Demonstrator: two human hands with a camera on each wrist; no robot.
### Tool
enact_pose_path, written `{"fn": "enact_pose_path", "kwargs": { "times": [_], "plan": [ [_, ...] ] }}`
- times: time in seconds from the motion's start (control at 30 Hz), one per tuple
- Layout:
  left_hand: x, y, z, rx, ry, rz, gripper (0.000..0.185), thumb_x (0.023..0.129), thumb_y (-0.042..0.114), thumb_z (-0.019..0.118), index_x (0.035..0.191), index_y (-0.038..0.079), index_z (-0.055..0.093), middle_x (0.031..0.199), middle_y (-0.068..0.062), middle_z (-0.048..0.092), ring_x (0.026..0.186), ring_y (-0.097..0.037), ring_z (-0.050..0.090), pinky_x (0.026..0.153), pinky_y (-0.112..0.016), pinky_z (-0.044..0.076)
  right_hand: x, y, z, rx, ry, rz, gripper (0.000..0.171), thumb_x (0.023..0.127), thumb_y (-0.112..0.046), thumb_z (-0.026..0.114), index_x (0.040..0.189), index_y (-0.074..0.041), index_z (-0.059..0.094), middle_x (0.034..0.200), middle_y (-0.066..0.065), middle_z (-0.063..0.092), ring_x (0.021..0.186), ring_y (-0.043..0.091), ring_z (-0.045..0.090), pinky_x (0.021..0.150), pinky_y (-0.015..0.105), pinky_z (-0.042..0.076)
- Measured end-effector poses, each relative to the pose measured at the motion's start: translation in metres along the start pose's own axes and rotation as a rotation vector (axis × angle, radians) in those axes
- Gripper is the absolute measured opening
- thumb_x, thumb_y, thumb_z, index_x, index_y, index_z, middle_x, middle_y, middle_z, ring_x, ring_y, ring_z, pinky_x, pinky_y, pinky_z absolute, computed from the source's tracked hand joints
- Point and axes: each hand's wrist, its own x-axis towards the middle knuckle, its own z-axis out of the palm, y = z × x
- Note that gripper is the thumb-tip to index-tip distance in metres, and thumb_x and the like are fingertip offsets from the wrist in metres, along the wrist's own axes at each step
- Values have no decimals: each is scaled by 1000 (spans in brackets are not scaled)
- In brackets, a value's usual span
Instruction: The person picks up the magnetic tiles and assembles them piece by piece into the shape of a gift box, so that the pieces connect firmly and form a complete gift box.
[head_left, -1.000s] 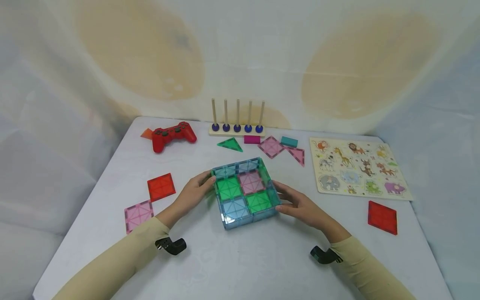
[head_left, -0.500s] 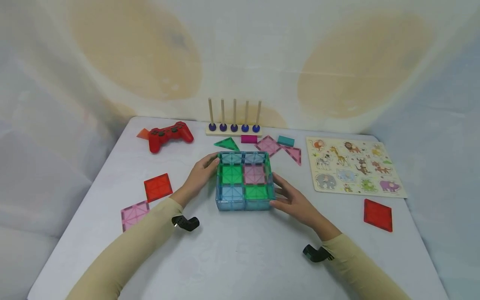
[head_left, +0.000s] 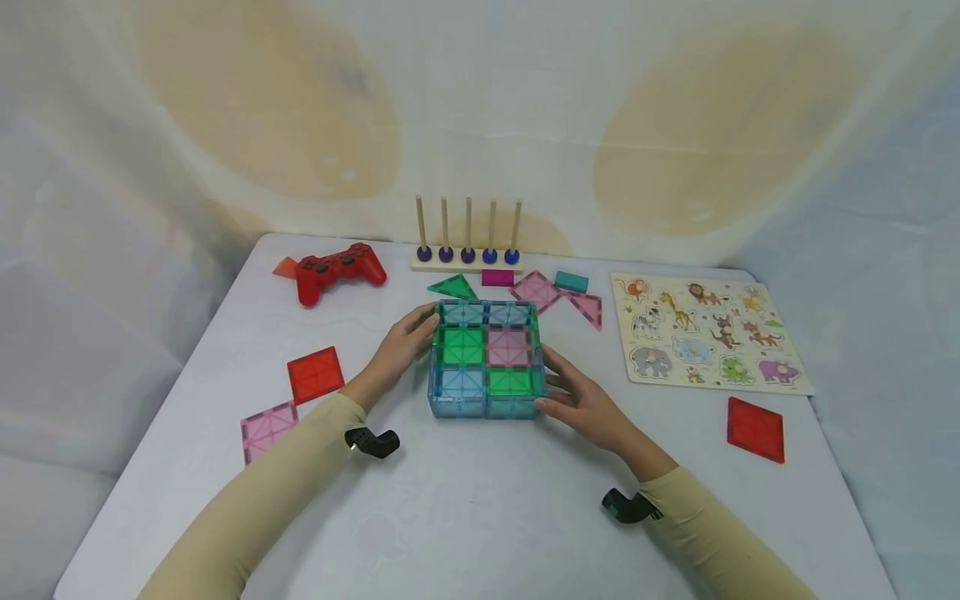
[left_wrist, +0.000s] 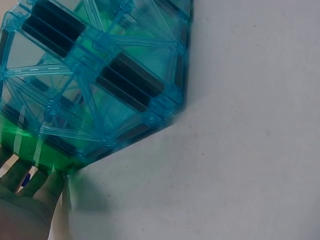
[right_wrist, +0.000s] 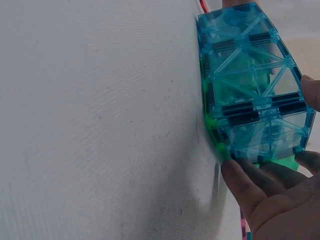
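Observation:
Flat on the table stands an open-topped box of translucent magnetic tiles. Green, pink and blue squares make up its floor, and its walls are blue and green. My left hand holds it at the left side, thumb by the rim; in the left wrist view its fingers touch a green wall. From the right, my right hand holds the front right corner. Its thumb lies at the front wall and its fingers touch the side wall.
Loose red tiles and a pink tile lie at the sides. Behind are a red game controller, a peg stand, a green triangle tile and pink tiles. An animal puzzle board lies right.
Between my hands, the box has turned until its front edge faces me squarely, and it has shifted slightly away. My left hand moved forward with it. The last half second shows little movement.

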Motion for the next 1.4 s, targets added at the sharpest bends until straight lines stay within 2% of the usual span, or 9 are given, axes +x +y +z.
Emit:
{"fn": "enact_pose_path", "kwargs": {
  "times": [0.27, 0.43, 0.77, 0.97, 1.1, 1.2, 1.33, 1.4],
  "plan": [
    [2, -4, -1, -11, -20, 12, 61, 106, 50, 48, 158, 22, 37, 165, -3, 31, 151, -26, 29, 120, -50, 30, 0, 0, 0, -40, 6, 13, 81, 99, -23, 68, 164, -25, 19, 166, 13, 25, 142, 41, 43, 111, 52, 41],
    [-1, 2, 0, -18, -42, 37, 56, 108, 43, 46, 160, 26, 34, 166, -4, 27, 152, -26, 26, 119, -50, 30, -1, 2, -1, -41, 5, 12, 80, 100, -23, 67, 164, -25, 20, 166, 12, 25, 141, 41, 43, 112, 55, 40],
    [0, 1, 0, -23, -30, 39, 54, 107, 43, 48, 157, 24, 39, 162, -5, 35, 148, -27, 35, 117, -50, 34, -11, -1, -6, -76, 6, 17, 73, 100, -24, 66, 162, -22, 27, 161, 11, 38, 136, 36, 51, 109, 54, 44],
    [-1, 0, 0, 29, -28, 23, 58, 106, 44, 51, 158, 24, 37, 164, -6, 31, 153, -26, 24, 120, -53, 28, -20, -1, -15, -117, 37, 30, 69, 101, -22, 66, 160, -15, 31, 157, 12, 44, 134, 33, 54, 107, 55, 45],
    [-2, 1, 0, 37, -31, 26, 58, 106, 44, 52, 158, 23, 37, 164, -7, 32, 153, -26, 23, 120, -53, 27, -31, 0, -27, -166, 86, 56, 67, 101, -25, 66, 159, -16, 33, 153, 14, 47, 131, 31, 56, 106, 57, 45],
    [-3, 1, -1, 37, -34, 27, 58, 105, 43, 53, 158, 24, 38, 163, -6, 33, 153, -27, 24, 121, -53, 27, -41, 4, -40, -218, 135, 84, 67, 101, -28, 66, 159, -17, 34, 152, 12, 49, 130, 30, 57, 105, 52, 48],
    [-5, 1, -1, 43, -54, 34, 61, 104, 43, 56, 159, 25, 35, 164, -6, 32, 153, -27, 23, 121, -54, 25, -57, 11, -59, -298, 202, 125, 67, 101, -28, 65, 159, -15, 34, 151, 12, 49, 131, 31, 55, 101, 25, 49],
    [-5, 1, -1, 50, -61, 42, 63, 104, 42, 57, 160, 25, 34, 164, -6, 32, 153, -27, 23, 121, -55, 24, -65, 14, -70, -343, 236, 151, 67, 101, -28, 65, 159, -13, 34, 152, 14, 48, 130, 33, 54, 99, 21, 48]
  ]
}}
